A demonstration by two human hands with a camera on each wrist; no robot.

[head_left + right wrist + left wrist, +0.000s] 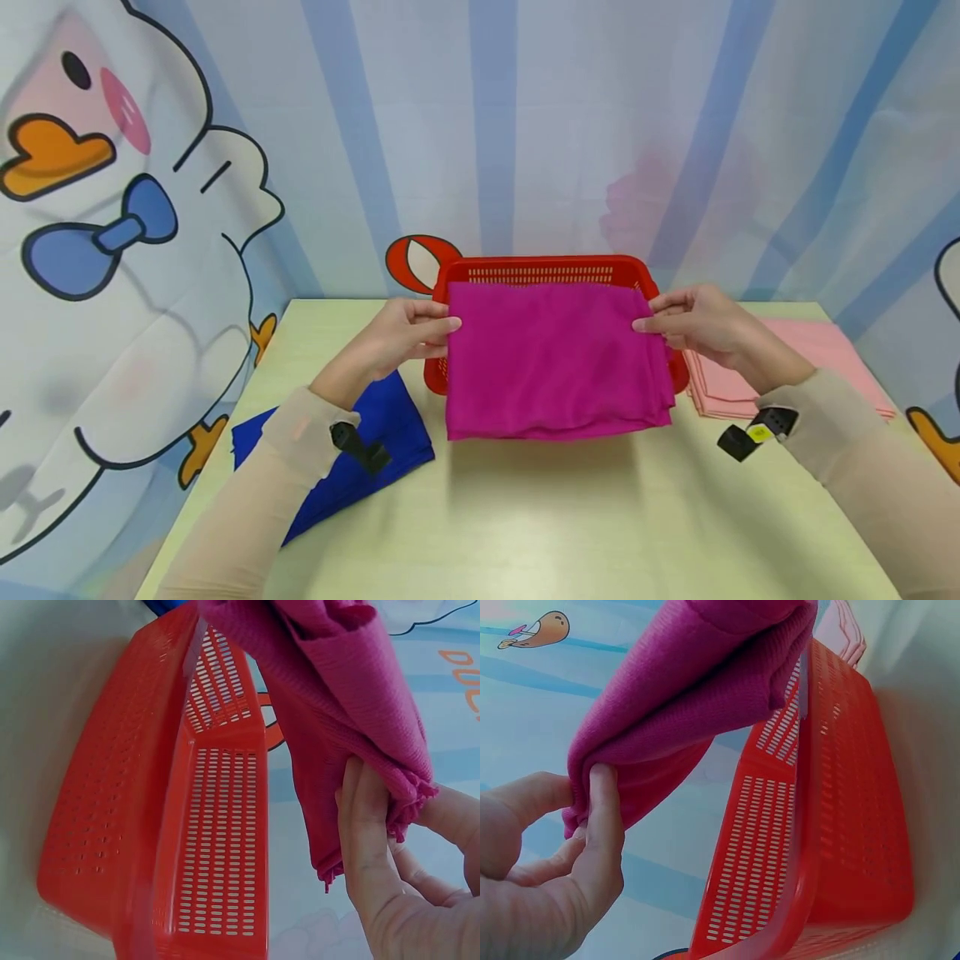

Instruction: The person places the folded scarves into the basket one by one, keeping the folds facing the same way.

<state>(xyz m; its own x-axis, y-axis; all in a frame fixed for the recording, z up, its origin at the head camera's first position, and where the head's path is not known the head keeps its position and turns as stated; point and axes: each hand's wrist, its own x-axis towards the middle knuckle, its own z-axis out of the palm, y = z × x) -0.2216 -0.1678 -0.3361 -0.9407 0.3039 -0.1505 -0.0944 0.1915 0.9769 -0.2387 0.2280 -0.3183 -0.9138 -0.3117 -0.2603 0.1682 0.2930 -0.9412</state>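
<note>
A folded magenta cloth (555,358) is held up flat between both hands, over the red plastic basket (551,262). My left hand (408,335) pinches the cloth's left edge between thumb and fingers. At the opposite edge my right hand (693,321) pinches it the same way. Both wrist views show the folded layers gripped at the side, with frayed threads at the right end of the cloth (352,712). The basket (862,802) has slotted walls and stands on the table below the cloth. Much of its inside is hidden in the head view.
On the pale table (540,533), a blue cloth (375,450) lies at the left, partly under my left forearm. A folded pink cloth (825,354) lies at the right, behind my right wrist. A printed curtain (585,125) hangs behind the table.
</note>
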